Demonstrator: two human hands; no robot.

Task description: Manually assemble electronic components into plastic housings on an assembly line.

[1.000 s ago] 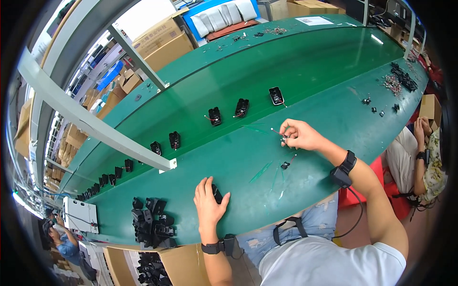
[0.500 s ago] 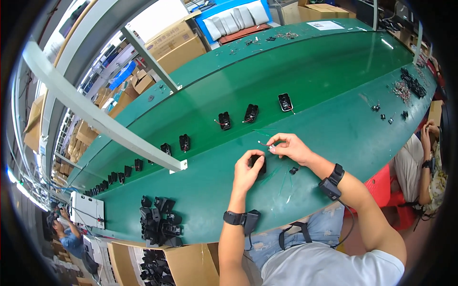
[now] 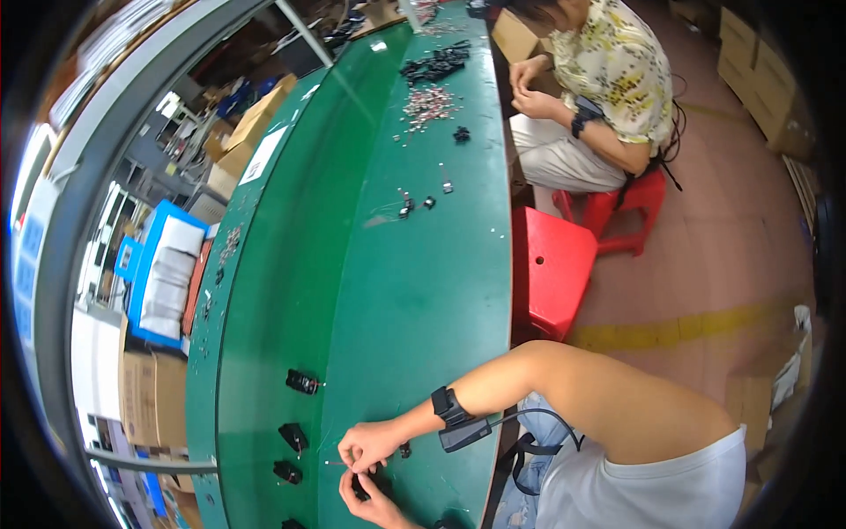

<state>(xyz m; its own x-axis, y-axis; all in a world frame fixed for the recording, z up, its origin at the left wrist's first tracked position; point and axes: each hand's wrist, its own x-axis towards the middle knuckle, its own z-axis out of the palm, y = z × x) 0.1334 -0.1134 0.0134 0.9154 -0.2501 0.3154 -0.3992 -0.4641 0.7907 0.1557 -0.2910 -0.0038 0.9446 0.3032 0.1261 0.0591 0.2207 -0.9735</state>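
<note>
Close together near the bottom edge, my two hands work over the green table. My left hand (image 3: 377,509) is closed around a small black plastic housing (image 3: 359,487), mostly covered by its fingers. Just above it, my right hand (image 3: 370,443) is closed in a pinch on a thin red wire lead (image 3: 334,463), whose end sticks out to the left. A small black part (image 3: 405,450) lies beside the right wrist. To the left, several black housings with wires, such as this one (image 3: 302,382), stand in a row on the glossy green strip.
Farther up the green table (image 3: 423,291) lie small wired black parts (image 3: 405,208), a pile of wire leads (image 3: 429,106) and black pieces (image 3: 436,63). A red stool (image 3: 555,269) stands at the right edge. Beyond it a seated person (image 3: 608,97) handles something small.
My view has swung to the right, bringing the seated person and the floor into sight. Both hands stay close together with the housing and the red wire lead.
</note>
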